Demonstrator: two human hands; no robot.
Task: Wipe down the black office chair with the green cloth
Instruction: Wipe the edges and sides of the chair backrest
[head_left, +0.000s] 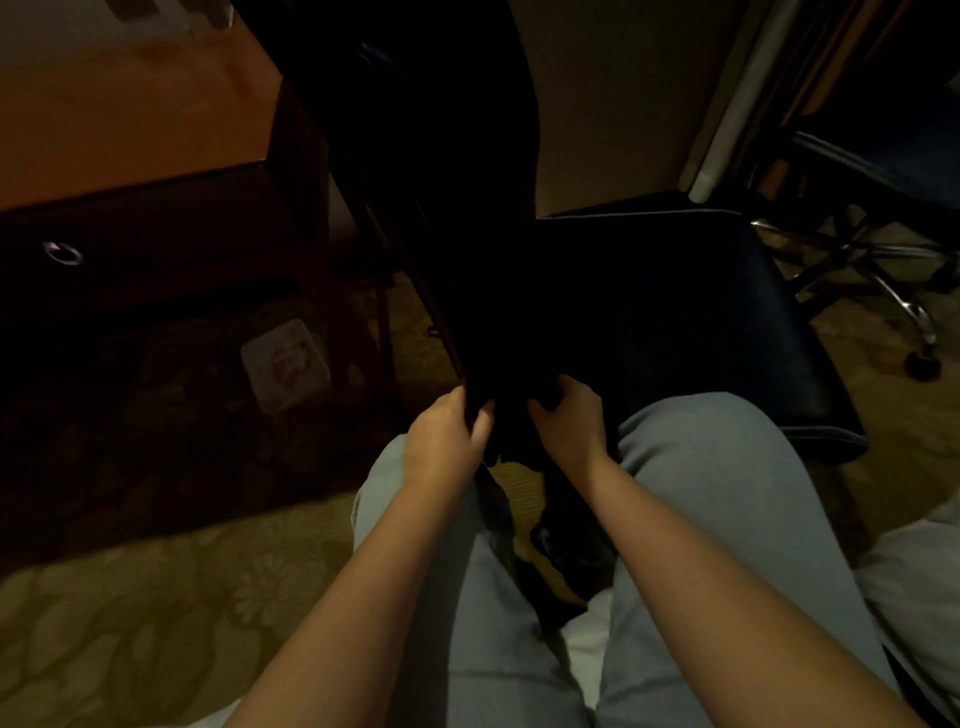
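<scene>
Head camera looks steeply down, close over the person's lap.

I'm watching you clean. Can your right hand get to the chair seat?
Probably yes. The right hand is at the near edge of the seat with nothing between them, though its fingers already grip a dark thing.

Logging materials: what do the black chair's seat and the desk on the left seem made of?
Chair seat: leather or faux leather, by its smooth sheen and piped edge; which one is unclear. Desk: wood or veneer, warm orange-brown satin top, with a shiny metal ring pull.
</scene>
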